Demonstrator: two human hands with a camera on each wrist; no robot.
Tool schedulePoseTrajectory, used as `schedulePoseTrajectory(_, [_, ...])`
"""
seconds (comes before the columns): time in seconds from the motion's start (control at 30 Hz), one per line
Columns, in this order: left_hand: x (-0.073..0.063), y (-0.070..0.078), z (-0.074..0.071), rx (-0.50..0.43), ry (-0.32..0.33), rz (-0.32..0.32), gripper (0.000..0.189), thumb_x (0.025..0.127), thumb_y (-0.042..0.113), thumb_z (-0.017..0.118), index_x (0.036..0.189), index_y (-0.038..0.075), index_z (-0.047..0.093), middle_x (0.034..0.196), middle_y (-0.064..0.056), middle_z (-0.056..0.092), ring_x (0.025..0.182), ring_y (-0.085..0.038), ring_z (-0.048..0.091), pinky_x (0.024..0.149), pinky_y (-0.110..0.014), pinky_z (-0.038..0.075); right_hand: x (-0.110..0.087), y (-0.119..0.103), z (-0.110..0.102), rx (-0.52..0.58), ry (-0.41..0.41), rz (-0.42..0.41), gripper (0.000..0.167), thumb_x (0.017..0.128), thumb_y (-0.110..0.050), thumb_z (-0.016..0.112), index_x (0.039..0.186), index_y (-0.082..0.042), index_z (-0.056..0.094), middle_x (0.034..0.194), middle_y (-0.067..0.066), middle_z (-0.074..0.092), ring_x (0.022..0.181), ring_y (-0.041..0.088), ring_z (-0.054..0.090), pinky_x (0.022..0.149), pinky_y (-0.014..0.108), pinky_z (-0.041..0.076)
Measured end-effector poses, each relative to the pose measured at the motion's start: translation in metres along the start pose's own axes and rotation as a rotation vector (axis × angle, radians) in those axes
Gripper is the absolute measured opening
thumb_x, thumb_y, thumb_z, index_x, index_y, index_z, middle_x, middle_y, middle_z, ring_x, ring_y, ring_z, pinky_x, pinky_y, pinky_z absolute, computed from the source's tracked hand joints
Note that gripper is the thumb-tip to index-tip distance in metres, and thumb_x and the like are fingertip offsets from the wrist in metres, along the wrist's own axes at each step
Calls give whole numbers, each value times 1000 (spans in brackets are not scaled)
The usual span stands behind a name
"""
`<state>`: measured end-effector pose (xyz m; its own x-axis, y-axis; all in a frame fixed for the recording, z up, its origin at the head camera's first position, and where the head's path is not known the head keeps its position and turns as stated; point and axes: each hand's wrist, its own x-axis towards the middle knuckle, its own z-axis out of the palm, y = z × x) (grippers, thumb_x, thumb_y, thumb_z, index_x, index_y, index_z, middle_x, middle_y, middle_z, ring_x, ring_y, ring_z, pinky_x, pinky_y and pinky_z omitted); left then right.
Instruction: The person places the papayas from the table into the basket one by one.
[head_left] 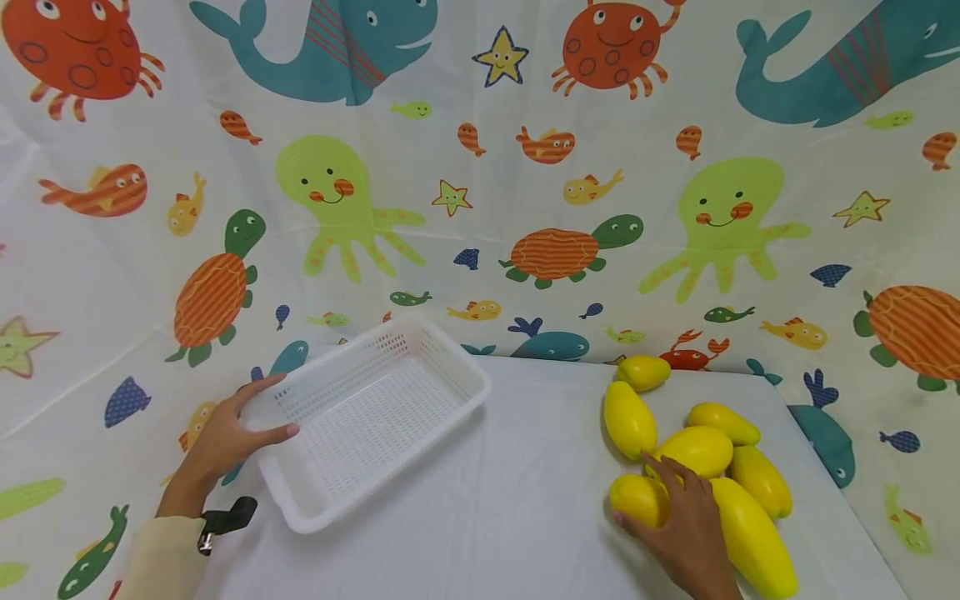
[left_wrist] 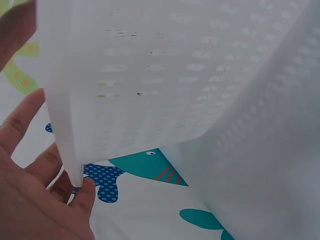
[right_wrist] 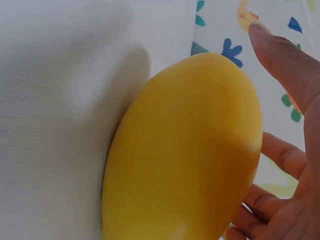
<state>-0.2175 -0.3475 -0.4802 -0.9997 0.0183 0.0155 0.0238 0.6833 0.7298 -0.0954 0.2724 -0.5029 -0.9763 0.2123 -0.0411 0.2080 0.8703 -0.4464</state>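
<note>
My nearer right hand (head_left: 684, 523) arches loose fingers, seemingly not gripping, over 1 mango (head_left: 634, 498), whose end points away from the table's right edge (head_left: 816, 475).

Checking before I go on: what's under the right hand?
Part of a yellow fruit shows under the right hand in the head view; the hand hides its right side. The tabletop beneath is covered.

The basket (head_left: 375, 425) sits over the left part of the table (head_left: 540, 483), lengthwise from near left to far right, with the left hand (head_left: 225, 433) at its left end. Well apart, seven fruits (head_left: 697, 448) lie grouped on the table's right side. The right hand (head_left: 686, 521) is at the near-left fruit (head_left: 633, 498); the nearest fruit (head_left: 757, 542) lies just right of that hand. A cloth (head_left: 465, 225) hangs behind the table.
</note>
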Motion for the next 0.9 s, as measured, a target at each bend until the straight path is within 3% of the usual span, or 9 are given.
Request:
schedulePoseTrajectory(0.3, [-4, 3, 1, 5, -11, -9, 106, 87, 48, 86, 170, 28, 25, 168, -31, 32, 137, -64, 47, 91, -66, 61, 1, 5, 5, 79, -71, 49, 105, 76, -63, 89, 158, -13, 48, 158, 27, 39, 136, 50, 38, 119, 76, 32])
schedulePoseTrajectory(0.53, [-5, 4, 4, -16, -25, 2, 105, 86, 47, 87, 170, 31, 26, 169, -28, 33, 139, -61, 47, 95, -69, 59, 3, 7, 10, 78, -93, 68, 108, 74, -66, 89, 160, -17, 47, 157, 28, 40, 134, 51, 39, 116, 76, 36])
schedulePoseTrajectory(0.9, [-5, 4, 3, -56, -61, -14, 106, 86, 42, 89, 170, 32, 24, 176, -21, 22, 155, -60, 26, 109, -87, 30, -1, 9, 15, 76, -65, 26, 102, 74, -64, 90, 157, -19, 51, 154, 25, 45, 133, 48, 41, 115, 74, 38])
